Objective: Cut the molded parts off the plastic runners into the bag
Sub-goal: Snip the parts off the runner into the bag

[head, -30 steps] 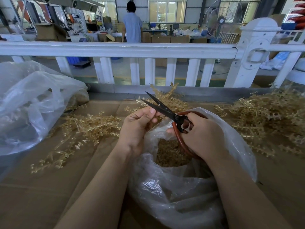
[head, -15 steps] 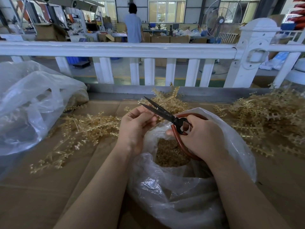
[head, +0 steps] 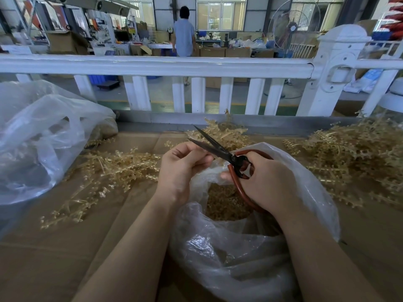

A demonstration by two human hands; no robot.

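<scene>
My right hand [head: 268,184] grips the red-brown handles of black-bladed scissors [head: 214,147], whose blades stand apart and point up and left. My left hand [head: 181,168] has its fingers curled at the blades; what it pinches is too small to make out. Both hands hover over the mouth of a clear plastic bag [head: 239,253] holding a heap of cut tan parts [head: 224,201]. Tan plastic runners lie in a pile at the left [head: 113,168], another at the right [head: 353,162] and a third behind the scissors [head: 226,131].
Brown cardboard [head: 54,253] covers the table. A large clear bag [head: 37,138] bulges at the left. A white railing [head: 196,64] runs along the table's far edge. Beyond it a person [head: 184,35] stands among boxes on the factory floor, and a fan [head: 292,25] stands at the right.
The scissors and both hands have dipped slightly lower and the blades stay apart. The person in the background has stepped a little to the right.
</scene>
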